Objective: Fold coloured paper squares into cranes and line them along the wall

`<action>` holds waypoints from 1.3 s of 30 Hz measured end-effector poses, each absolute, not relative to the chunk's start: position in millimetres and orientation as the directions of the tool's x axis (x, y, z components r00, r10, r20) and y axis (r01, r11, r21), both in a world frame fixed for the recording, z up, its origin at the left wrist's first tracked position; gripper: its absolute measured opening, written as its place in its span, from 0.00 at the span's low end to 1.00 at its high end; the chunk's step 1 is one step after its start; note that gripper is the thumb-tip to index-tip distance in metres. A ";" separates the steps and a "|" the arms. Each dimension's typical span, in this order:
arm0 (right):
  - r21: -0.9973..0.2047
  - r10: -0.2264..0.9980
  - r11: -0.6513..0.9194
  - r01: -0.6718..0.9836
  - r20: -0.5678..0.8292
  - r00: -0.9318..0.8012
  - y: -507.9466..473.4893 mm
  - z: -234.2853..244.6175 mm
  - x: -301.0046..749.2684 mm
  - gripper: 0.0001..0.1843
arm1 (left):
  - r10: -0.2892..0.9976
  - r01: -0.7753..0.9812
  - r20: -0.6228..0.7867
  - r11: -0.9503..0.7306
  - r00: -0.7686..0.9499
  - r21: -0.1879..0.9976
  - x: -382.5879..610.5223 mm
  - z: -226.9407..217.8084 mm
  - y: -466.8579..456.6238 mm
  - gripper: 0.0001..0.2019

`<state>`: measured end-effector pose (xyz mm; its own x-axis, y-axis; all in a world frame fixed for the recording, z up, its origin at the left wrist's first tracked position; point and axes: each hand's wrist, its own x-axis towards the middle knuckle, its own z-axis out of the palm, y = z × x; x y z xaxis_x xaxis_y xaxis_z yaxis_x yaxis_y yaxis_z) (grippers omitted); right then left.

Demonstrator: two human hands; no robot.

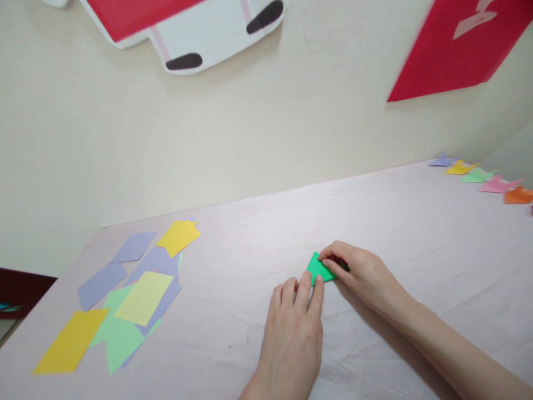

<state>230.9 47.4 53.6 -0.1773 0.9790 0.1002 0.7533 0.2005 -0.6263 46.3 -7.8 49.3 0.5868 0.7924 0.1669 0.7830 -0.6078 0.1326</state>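
Observation:
A small folded piece of green paper [318, 270] lies on the cloth-covered table, with a pointed corner at its far side. My left hand [295, 322] rests palm down at its near left edge, fingers stretched out and the tips touching the paper. From the right, my right hand [353, 268] pinches the paper's right part between thumb and index finger. That part is partly hidden behind the fingers, so its folds cannot be made out there.
Loose paper sheets, among them a yellow sheet [73, 341], a pale yellow sheet [144, 298] and a purple sheet [102, 284], overlap on the left. Several folded paper figures, including a pink figure [497, 184], line the far right edge. A wall [266, 133] with red-and-white decorations rises behind the table [233, 250].

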 end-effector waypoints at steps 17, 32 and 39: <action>-0.637 0.981 0.194 0.746 0.123 -0.149 45.7 54.0 227.5 0.10 | 0.790 0.789 0.172 -0.607 0.588 0.090 46.0 46.2 -9.5 0.31; -0.598 0.969 0.246 0.763 0.182 -0.170 41.0 50.4 224.5 0.07 | 0.792 0.802 0.176 -0.597 0.585 0.024 49.1 50.4 -8.9 0.28; -0.586 0.956 0.291 0.756 0.215 -0.201 29.7 54.9 223.7 0.10 | 0.782 0.805 0.241 -0.593 0.574 0.005 48.1 47.3 -10.6 0.25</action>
<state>223.7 29.7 54.9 -0.2008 0.9558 0.2148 0.7563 0.2906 -0.5862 48.1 -10.6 47.3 0.5740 0.7825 0.2412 0.8055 -0.5926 0.0055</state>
